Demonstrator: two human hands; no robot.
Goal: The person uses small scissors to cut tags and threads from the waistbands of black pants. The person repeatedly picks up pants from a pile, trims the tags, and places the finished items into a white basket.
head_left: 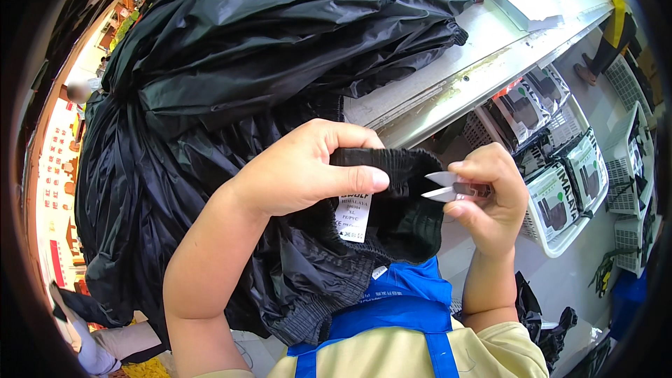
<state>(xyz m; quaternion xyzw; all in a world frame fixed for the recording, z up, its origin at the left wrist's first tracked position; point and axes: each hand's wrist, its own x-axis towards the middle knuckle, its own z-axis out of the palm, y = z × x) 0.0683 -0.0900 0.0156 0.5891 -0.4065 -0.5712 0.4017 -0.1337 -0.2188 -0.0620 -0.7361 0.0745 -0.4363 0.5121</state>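
Your left hand pinches the ribbed elastic waistband of a black garment, thumb on top, just above a white sewn-in label. Your right hand holds small thread snips, blades parted, with the tips just beside the waistband. The garment's bulk lies piled on a white bench. White baskets of packaged goods sit below the bench.
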